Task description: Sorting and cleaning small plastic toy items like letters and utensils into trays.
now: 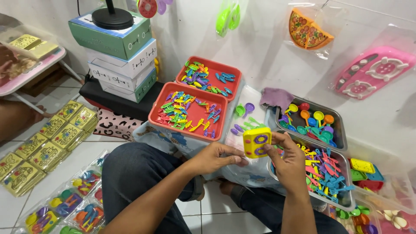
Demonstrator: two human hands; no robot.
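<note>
A small yellow toy stove (256, 142) with two purple rings on top is held between both hands above my lap. My left hand (216, 157) pinches its lower left edge with thumb and fingers. My right hand (289, 158) grips its right side. Just behind the toy lie loose purple and green toy spoons (245, 117) on a patterned cloth (164, 138).
Two red trays (155, 113) (207, 61) hold several small coloured plastic utensils. Two metal trays (339, 125) (346, 200) at right hold spoons and utensils. Stacked boxes (123, 54) stand at back left. Yellow packs (47, 143) and bagged toy sets (69, 203) lie on the floor at left.
</note>
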